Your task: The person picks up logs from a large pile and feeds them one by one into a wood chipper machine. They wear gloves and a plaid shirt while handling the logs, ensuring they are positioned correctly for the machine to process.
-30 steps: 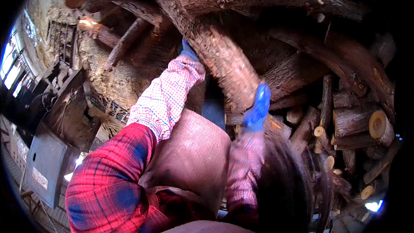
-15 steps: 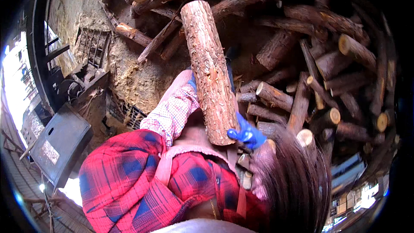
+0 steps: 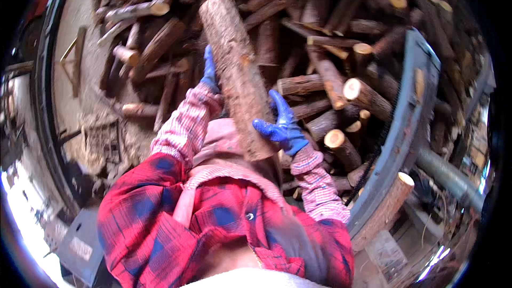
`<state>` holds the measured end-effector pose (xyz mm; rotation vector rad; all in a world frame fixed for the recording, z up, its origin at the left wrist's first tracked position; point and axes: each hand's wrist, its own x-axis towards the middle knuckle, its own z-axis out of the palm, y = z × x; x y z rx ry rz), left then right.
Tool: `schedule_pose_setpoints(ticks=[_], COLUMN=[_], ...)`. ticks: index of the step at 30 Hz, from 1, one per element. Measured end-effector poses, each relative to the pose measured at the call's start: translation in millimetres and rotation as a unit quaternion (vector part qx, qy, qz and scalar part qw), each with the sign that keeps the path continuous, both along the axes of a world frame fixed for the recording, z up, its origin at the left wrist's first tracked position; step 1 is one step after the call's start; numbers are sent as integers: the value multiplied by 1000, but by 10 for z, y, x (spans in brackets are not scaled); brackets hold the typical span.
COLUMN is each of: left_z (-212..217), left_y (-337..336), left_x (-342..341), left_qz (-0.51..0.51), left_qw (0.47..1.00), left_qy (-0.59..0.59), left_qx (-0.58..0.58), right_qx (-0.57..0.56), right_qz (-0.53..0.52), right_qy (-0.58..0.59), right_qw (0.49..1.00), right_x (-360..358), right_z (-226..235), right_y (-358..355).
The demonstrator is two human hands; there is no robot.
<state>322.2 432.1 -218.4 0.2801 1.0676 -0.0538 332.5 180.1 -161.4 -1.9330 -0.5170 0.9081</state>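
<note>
A thick, bark-covered log [image 3: 234, 69] is held lengthwise in front of my body, its far end tilted to the left. My left hand [image 3: 209, 70], in a blue glove, supports its left side; some fingers are hidden behind the wood. My right hand [image 3: 282, 125], also blue-gloved, grips the right side close to the near end, with its thumb and fingers spread against the bark. Checked pink sleeve covers run up both forearms.
A large pile of cut logs [image 3: 298, 82] spreads ahead and to the right. On my right stands a long blue-grey metal beam [image 3: 397, 112], with another log [image 3: 386, 208] beside it. A grey metal box [image 3: 80, 248] is at lower left.
The log stays in my hands while the view has swung, bringing the blue-grey beam in on the right. My right hand now shows on the log's side instead of at its near end.
</note>
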Motion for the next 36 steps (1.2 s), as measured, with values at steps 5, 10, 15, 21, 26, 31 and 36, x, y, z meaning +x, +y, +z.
schedule_pose_setpoints(ticks=[5, 10, 15, 21, 26, 31, 36], left_z=[-794, -114, 1677, 1865, -45, -1201, -1598], left_y=[-1248, -2812, -4194, -4112, -3073, -2019, -1413], left_x=[-5, 1276, 2353, 2425, 1537, -550, -2171], left_qz=[8, -90, -160, -271, -316, -346, -356], left_qw=[969, 942, 826, 824, 887, 824, 824], left_qy=[-245, -322, -499, -399, -187, 74, 270], left_qx=[-16, -32, 205, 297, 281, 442, 349], right_qx=[205, 231, 290, 18, -288, -338, -515], right_qz=[-138, -302, -343, -264, -220, -253, -182], right_qy=[340, 207, 91, -312, -375, -340, -289], right_qw=[907, 901, 889, 912, 853, 840, 787], right_x=[-284, -87, 772, 1719, 1785, 1430, 1450], right_z=[-303, -405, 968, 2311, 1574, 1463, 1710], right_y=[-1174, -2578, -3888, -5308, -5865, -5995, -5755])
